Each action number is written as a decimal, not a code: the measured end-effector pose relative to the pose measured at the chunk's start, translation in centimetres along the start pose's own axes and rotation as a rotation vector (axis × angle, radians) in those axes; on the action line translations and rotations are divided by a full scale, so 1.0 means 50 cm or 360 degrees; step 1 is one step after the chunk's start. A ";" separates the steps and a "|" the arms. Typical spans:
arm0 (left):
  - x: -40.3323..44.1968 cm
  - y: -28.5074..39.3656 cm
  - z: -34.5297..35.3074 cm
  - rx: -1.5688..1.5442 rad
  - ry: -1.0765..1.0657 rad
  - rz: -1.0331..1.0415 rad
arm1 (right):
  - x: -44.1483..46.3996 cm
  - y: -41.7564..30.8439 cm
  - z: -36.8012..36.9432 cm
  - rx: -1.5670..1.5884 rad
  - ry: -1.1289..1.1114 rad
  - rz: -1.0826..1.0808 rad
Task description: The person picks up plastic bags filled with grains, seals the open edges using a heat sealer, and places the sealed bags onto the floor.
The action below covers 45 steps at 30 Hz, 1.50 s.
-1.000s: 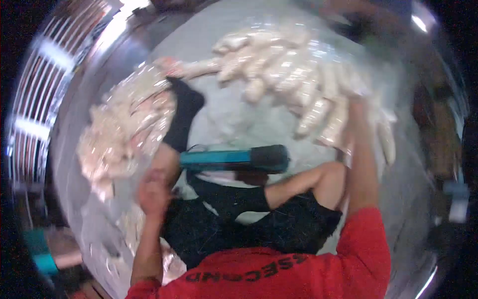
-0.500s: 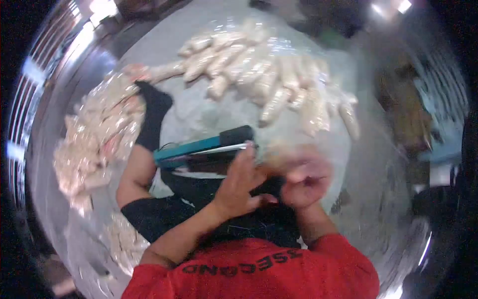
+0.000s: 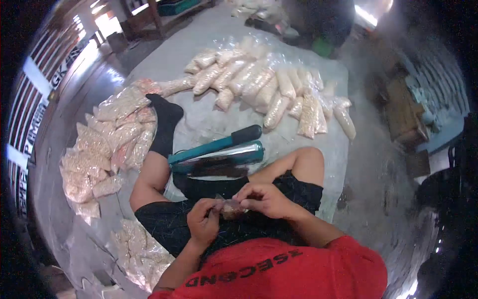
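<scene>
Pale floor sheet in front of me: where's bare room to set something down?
One patch lies between the teal, black-gripped tool and the far arc of clear, pale-filled plastic bags; another, between the bare right knee and the sheet's right edge. Crowded: that arc, and the bag pile left of the black-socked foot.

Bare pale floor sheeting (image 3: 204,117) left a way through the centre; a teal hand sealer with a black handle (image 3: 215,152) blocked its lower part, clear plastic bags of pale pieces (image 3: 259,82) its top.
</scene>
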<state>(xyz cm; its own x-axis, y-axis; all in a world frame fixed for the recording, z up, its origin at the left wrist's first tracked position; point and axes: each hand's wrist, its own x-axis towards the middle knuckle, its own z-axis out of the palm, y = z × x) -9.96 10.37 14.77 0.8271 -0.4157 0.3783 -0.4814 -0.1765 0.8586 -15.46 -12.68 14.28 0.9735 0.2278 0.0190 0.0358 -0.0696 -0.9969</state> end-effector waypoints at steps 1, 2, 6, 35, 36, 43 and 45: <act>-0.012 -0.001 0.006 -0.0023 0.0069 -0.0134 | -0.001 0.008 -0.003 0.0243 0.0092 0.0042; -0.020 -0.001 0.011 -0.0052 0.0132 -0.0275 | -0.006 0.012 -0.007 0.0489 0.0188 0.0095; -0.018 0.012 0.010 -0.0021 0.0115 -0.0220 | -0.010 -0.037 0.032 0.0487 0.0550 0.0176; 0.121 -0.093 0.095 -0.0984 0.0314 -0.1564 | 0.095 0.155 0.036 0.0218 0.1191 0.0368; 0.127 -0.133 0.109 -0.0977 0.0324 -0.1582 | 0.112 0.161 0.040 0.0388 0.1271 0.0462; 0.188 -0.249 0.159 -0.1099 0.0429 -0.1520 | 0.219 0.221 0.023 0.0079 0.1568 0.0597; 0.185 -0.249 0.169 -0.1172 0.0441 -0.1579 | 0.232 0.251 0.012 -0.0136 0.1571 0.0596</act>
<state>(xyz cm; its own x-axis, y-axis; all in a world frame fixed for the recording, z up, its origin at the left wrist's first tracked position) 1.24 1.20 4.64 0.8144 -0.1738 -0.5536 0.5800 0.2695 0.7687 -3.88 -10.32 1.96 0.6762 -0.7099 -0.1969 -0.3261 -0.0488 -0.9441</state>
